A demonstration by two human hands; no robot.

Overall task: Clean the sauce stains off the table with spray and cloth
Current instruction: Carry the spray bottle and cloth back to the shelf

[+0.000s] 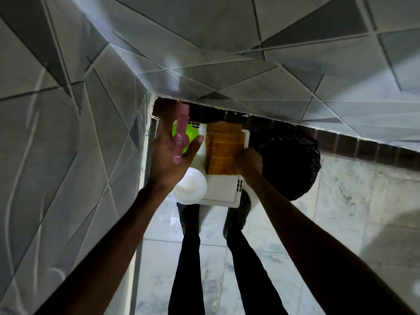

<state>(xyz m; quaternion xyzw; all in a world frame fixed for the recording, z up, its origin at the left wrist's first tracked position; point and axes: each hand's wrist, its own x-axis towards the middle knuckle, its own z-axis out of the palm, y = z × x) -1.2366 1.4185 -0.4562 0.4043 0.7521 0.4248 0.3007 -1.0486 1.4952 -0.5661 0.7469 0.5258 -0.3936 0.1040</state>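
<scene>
A small white table (223, 193) stands in a tiled corner below me. On its far left is a spray bottle (181, 133) with a pink trigger head and a bright green body. My left hand (167, 160) is spread around the pink head, fingers apart, thumb on the right of it, and the palm hides part of the bottle. A folded orange cloth (223, 147) lies on the table's right half. My right hand (250, 162) pinches the cloth's near right edge. I can see no sauce stains from here.
A round white container (189, 186) sits at the table's near left corner. A black woven bin (289, 162) stands on the floor just right of the table. Tiled walls close in at left and behind. My feet (236, 214) are at the table's near edge.
</scene>
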